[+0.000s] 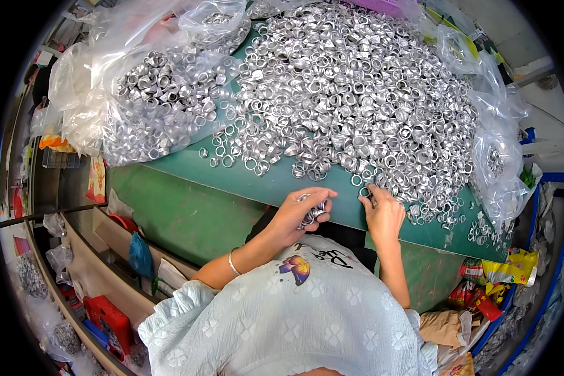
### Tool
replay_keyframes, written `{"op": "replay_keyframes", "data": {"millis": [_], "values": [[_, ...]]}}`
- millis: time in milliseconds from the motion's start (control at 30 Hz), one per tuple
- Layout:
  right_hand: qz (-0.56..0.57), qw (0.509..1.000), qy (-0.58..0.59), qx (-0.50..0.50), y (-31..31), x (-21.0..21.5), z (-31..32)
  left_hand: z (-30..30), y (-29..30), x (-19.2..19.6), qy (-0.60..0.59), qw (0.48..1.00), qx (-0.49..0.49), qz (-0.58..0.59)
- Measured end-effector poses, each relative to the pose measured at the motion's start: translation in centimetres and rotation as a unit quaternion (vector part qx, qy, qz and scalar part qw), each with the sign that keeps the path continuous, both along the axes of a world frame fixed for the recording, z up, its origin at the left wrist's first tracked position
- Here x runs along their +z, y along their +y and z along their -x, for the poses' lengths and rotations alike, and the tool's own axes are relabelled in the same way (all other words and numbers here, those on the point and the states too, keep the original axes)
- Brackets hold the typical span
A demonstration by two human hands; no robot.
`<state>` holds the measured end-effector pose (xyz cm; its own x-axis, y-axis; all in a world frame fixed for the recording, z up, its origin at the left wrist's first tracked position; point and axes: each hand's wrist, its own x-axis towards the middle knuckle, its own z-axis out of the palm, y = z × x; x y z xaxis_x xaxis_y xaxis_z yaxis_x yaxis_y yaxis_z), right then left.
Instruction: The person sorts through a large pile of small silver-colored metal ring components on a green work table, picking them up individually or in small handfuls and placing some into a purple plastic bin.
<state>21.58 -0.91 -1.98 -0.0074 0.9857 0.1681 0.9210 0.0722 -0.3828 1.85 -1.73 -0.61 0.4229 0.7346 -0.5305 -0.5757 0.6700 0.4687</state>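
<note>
A large heap of silver metal rings covers much of the green tabletop. My left hand is curled around several silver rings, held in front of my body at the table's near edge. To its right, my right hand reaches to the heap's near fringe. Its thumb and fingertips close on one silver ring, beside other loose rings. Part of that ring is hidden by the fingers.
At the left of the table, a clear plastic bag spills more rings. Another clear bag lines the right edge. A wooden-sided bin stands at lower left, with a red basket nearby. Yellow packets lie at lower right.
</note>
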Motion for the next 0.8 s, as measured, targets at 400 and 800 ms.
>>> {"op": "replay_keyframes", "data": {"millis": [400, 800], "values": [[0.004, 0.989, 0.145, 0.035, 0.3, -0.2, -1.6, -1.1, 0.4, -0.1, 0.016, 1.000, 0.001, 0.013], [-0.190, 0.882, 0.033, -0.430, -3.3, 1.5, -22.5, -2.0, 0.1, -0.4, -0.093, 0.990, -0.020, 0.108]]}}
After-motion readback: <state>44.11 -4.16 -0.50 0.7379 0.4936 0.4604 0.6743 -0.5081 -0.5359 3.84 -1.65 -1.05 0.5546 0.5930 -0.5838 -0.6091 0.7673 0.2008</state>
